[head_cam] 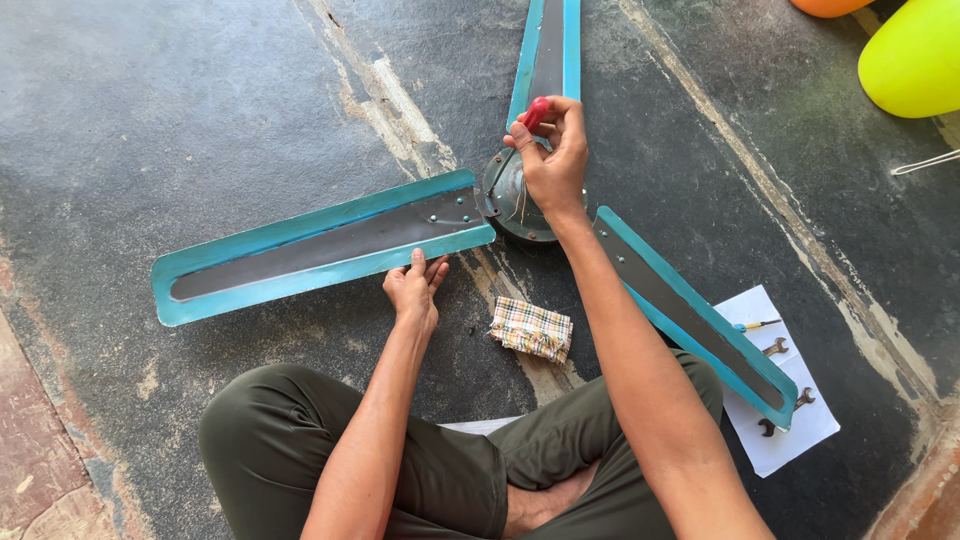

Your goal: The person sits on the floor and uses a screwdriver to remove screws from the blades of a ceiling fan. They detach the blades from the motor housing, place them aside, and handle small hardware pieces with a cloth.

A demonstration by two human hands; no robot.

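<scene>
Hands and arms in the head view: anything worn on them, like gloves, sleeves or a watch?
Nothing is worn. The left hand and right hand are bare, with no gloves, rings or watch visible. Both forearms are bare up to the frame edge; no sleeves show. Olive-green trousers cover the crossed legs.

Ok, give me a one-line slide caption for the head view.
Seated person's right hand works a red-handled screwdriver at the ceiling fan hub while the left hand steadies a blue-edged blade.
</scene>
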